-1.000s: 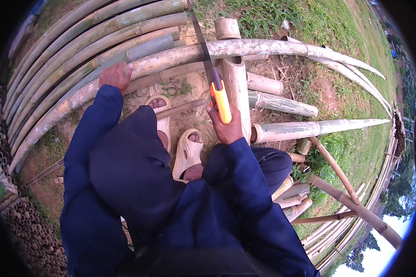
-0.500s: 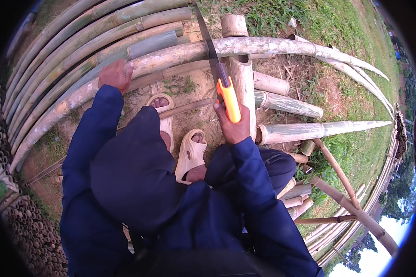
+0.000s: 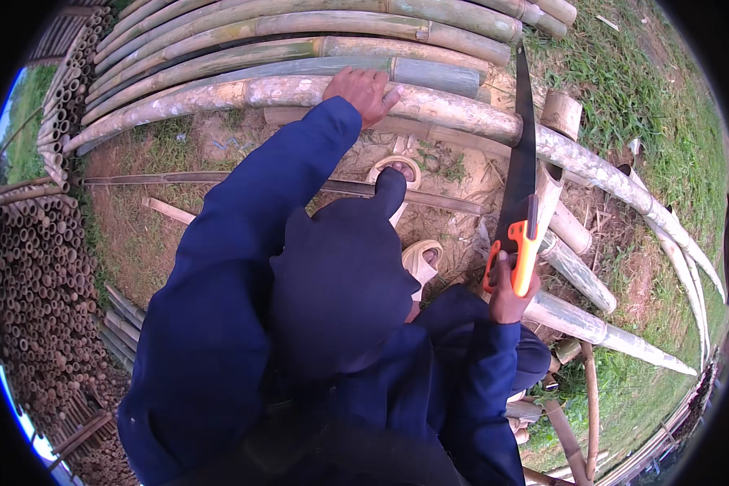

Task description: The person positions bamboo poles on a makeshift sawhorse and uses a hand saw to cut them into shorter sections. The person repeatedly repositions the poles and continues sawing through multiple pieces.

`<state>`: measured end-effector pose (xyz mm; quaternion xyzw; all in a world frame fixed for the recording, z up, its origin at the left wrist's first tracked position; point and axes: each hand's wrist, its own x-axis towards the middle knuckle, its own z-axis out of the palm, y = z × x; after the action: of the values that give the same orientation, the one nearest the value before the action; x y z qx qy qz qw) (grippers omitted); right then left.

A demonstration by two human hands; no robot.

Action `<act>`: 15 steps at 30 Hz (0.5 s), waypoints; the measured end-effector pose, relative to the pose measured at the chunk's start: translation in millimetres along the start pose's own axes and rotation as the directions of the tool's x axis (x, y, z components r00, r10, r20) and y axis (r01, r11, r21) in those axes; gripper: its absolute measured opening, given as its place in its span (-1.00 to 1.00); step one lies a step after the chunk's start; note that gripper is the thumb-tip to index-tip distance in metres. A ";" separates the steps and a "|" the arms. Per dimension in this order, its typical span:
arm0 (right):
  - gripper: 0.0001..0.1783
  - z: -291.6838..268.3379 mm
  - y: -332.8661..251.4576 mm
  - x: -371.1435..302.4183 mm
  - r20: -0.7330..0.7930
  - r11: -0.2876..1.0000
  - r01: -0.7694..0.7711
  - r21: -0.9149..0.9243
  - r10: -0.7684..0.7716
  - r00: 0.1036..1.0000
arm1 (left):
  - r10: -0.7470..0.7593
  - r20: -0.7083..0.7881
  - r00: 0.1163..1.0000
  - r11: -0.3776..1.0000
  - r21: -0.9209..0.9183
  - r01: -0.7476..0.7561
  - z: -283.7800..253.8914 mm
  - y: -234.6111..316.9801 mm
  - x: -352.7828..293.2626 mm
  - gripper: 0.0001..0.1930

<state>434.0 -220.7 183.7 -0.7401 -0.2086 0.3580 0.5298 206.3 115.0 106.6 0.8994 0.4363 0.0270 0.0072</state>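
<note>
A long bamboo pole (image 3: 454,109) with pale, blotchy skin runs crosswise before me. My left hand (image 3: 363,95) grips it from above, fingers bent over the far side and thumb pointing right. In my right hand (image 3: 510,293) is a handsaw (image 3: 520,178) with an orange and dark handle. Its dark blade crosses the pole to the right of my left hand, tip pointing away from me. Where the edge meets the pole, the depth of any cut is hidden. Under the pole, near the blade, stands an upright bamboo post (image 3: 547,194).
Several bamboo poles (image 3: 300,53) lie side by side beyond. A short bamboo stump (image 3: 561,113) stands past the pole. Cut bamboo pieces (image 3: 575,271) lie right of the saw. A split bamboo strip (image 3: 340,185) crosses the ground near my sandalled feet. Bamboo is stacked (image 3: 40,283) at left.
The view has swung left, shifting the scene rightward. The saw has drawn back toward me, with more blade showing between pole and handle. My left hand stays on the pole.
</note>
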 end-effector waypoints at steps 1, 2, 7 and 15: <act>-0.77 7.6 -5.0 12.5 0.029 1.000 -0.001 0.007 0.001 1.000 | 0.012 0.000 1.000 1.000 0.000 -0.012 -1.0 3.6 3.0 -0.39; -0.77 14.5 -6.7 13.8 0.025 0.999 0.031 0.042 -0.032 0.999 | -0.003 0.025 1.000 1.000 -0.006 0.003 -1.5 2.6 5.0 -0.42; -0.88 -42.7 16.0 -72.6 0.080 0.995 0.005 -0.104 0.004 0.997 | -0.006 -0.108 0.994 1.000 0.012 0.007 12.4 -9.4 -6.1 -0.46; -0.82 -24.3 16.2 -30.2 0.058 0.984 -0.060 -0.168 0.071 0.996 | 0.059 -0.156 0.986 0.998 0.017 -0.057 20.7 -1.0 -1.8 -0.50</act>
<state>431.3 -262.6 182.3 -0.7762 -0.2300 0.3801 0.4473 205.5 114.4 85.8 0.9068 0.4093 0.0951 -0.0334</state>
